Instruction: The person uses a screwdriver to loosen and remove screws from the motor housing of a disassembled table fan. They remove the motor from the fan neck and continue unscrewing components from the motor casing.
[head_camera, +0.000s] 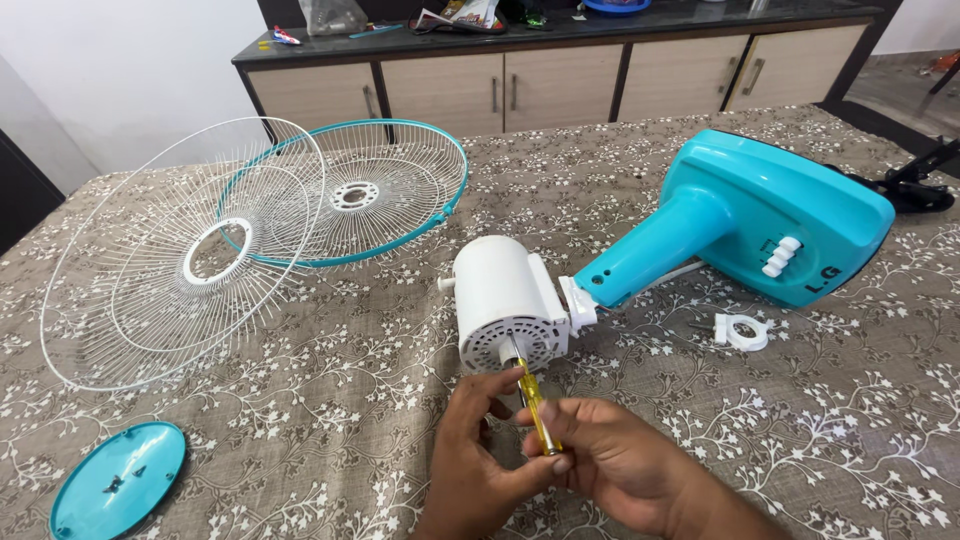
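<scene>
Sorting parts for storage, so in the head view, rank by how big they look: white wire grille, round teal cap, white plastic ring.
1. white wire grille
2. round teal cap, nearer the camera
3. white plastic ring

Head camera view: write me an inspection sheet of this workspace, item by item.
Surface: table under a brown floral cloth.
Job's things: white fan motor housing lying on its side, joined to a turquoise fan base; yellow-handled screwdriver with its tip at the housing's face.
Clutter: two wire fan guards, turquoise round cap, white plastic ring.
Grippers: left hand and right hand both on the screwdriver.
Cables: white cord near the base's neck.
Surroundings: cabinet behind, oddments on top.
</scene>
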